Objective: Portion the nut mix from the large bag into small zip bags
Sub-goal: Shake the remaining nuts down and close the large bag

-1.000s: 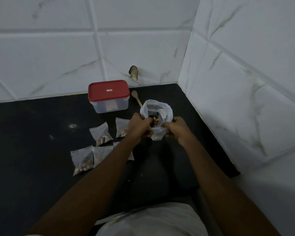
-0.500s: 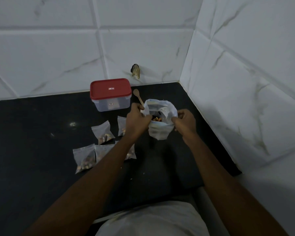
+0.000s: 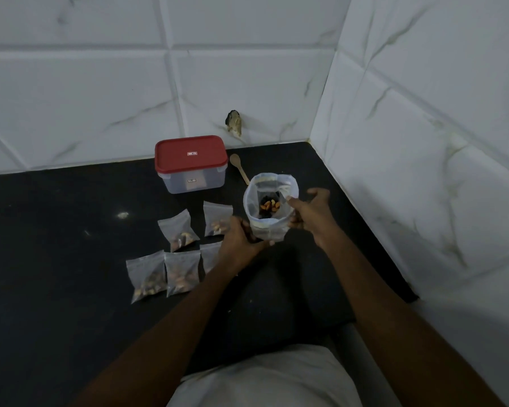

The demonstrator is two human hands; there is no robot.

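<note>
Far left on the black counter (image 3: 56, 230) there's a little cluster of small zip bags (image 3: 182, 273). I count five, all lying flat with some nuts in each. The one nearest the middle is half hidden under the left forearm.

Behind them, close to the white tiled wall (image 3: 100, 98), sits a clear container (image 3: 191, 164) with its red lid on. Just right of that a wooden spoon (image 3: 238, 165) lies on the counter.

The left hand (image 3: 238, 237) is wrapped round the bottom of the large bag (image 3: 269, 227), fingers curled in against it. The bag stands upright, just right of the small bags and near the corner of the counter. Can't tell if it's resting on the counter or lifted a bit. Its top is rolled down and wide open, and the nut mix (image 3: 268, 205) shows low inside, orange and dark bits.

The right hand (image 3: 309, 214) pinches the bag's right side up near the rim with the thumb, other fingers loosely spread behind.

There's also a small brownish thing on the wall above the spoon, no idea what it is.
</note>
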